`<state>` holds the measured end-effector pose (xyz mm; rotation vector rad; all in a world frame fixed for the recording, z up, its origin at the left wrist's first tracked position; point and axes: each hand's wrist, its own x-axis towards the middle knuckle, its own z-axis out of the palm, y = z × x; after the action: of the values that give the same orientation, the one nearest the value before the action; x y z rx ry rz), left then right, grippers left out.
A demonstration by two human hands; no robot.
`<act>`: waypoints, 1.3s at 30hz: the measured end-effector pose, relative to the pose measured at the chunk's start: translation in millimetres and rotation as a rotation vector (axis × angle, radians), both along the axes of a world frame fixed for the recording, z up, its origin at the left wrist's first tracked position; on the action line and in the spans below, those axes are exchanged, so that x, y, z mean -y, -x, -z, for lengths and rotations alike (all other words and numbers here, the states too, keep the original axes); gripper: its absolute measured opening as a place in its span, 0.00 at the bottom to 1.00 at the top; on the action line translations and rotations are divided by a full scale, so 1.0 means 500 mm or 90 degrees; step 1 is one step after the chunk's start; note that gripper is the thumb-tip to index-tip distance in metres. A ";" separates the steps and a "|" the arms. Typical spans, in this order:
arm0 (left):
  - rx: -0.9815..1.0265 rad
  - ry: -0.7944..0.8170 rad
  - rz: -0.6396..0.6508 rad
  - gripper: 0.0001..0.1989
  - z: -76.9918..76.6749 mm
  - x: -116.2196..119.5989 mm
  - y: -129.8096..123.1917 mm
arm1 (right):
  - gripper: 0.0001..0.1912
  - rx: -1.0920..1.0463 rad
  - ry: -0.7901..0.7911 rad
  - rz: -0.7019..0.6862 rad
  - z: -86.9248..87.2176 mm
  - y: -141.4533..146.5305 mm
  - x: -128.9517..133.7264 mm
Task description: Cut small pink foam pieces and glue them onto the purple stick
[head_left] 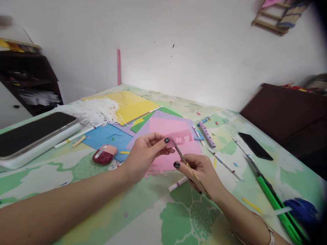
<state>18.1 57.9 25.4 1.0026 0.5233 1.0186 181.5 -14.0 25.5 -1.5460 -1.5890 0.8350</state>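
My left hand (150,149) is closed in a pinch, thumb against fingers, on the left end of a small pink piece of paper (188,137) with shapes cut out along it. My right hand (201,170) is closed round a thin pair of scissors (190,166) with gold-coloured handles. Their blades point up and left, with the tips at the paper beside my left thumb. Below both hands lies a larger pink sheet (158,126) on a lilac sheet (187,121). Pink scraps (153,173) lie at its near edge.
Yellow sheets (135,102), a blue sheet (102,136) and white string (99,110) lie behind on the left. A maroon-and-pink eraser-like object (104,154) sits near my left forearm. Markers (226,164), a black phone (255,146) and a green-handled cutter (273,197) lie to the right.
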 end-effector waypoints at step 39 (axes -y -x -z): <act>-0.014 0.009 0.017 0.07 -0.004 0.002 0.000 | 0.27 -0.134 0.070 -0.014 -0.002 0.000 -0.003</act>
<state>18.2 56.8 27.6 1.0064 0.5326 0.9796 181.4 -12.4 26.3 -1.4651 -1.4299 1.0767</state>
